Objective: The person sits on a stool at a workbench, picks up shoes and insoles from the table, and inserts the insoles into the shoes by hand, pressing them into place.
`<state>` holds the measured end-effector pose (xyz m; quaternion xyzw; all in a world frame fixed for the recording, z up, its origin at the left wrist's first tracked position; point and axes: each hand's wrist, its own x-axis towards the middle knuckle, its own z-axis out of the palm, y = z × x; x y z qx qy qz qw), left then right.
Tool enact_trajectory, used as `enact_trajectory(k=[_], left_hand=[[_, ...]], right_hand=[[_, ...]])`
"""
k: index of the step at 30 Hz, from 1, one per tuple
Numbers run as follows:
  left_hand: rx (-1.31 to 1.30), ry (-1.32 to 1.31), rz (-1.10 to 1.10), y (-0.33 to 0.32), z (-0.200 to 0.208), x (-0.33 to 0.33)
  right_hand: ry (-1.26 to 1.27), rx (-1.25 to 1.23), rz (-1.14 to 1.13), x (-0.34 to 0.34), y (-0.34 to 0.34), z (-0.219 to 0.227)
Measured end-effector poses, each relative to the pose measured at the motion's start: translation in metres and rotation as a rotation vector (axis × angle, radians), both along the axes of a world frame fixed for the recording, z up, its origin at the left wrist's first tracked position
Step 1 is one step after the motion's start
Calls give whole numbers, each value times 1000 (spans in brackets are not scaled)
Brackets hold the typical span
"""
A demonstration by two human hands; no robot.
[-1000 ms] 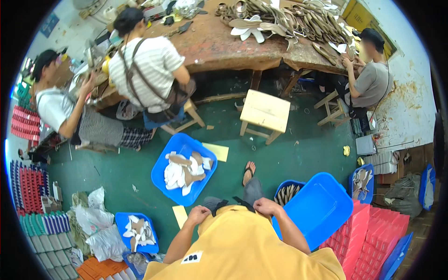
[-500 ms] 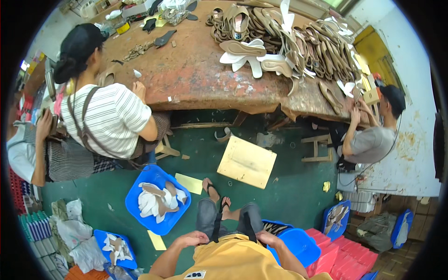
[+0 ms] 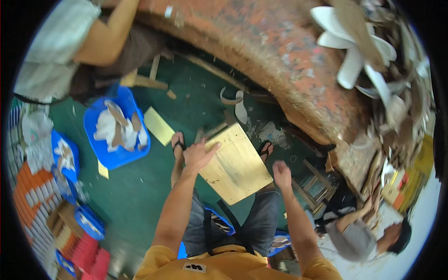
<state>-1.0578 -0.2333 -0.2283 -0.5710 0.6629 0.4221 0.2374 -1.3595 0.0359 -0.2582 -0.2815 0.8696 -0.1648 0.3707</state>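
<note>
A low wooden stool (image 3: 235, 165) with a pale yellow top stands between my feet, turned at an angle. My left hand (image 3: 199, 155) is at its left edge, the thumb lying over the top and the fingers round the rim. Off the stool's right side, my right hand (image 3: 281, 175) hangs in the air with its fingers curled, slightly blurred, and I see nothing in it. My sandalled feet show on both sides of the stool.
A worn workbench (image 3: 289, 60) curves across the far side, with white and tan shoe parts (image 3: 354, 42) piled on it. A blue bin (image 3: 105, 158) of cut pieces stands left. One co-worker (image 3: 79, 51) sits far left, another (image 3: 364, 233) at the right.
My hands have moved from my hips forward to the stool, the left one taking its edge. My view has turned and come closer to the bench, and my feet now straddle the stool.
</note>
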Motion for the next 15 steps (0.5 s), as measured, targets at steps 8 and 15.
enact_trajectory(k=[8, 15], left_hand=[[-242, -21, 236, 65, -36, 59], [-325, 90, 332, 71, -38, 66]], right_hand=[[1, 233, 596, -57, -165, -249], [665, -273, 1326, 13, -273, -425]])
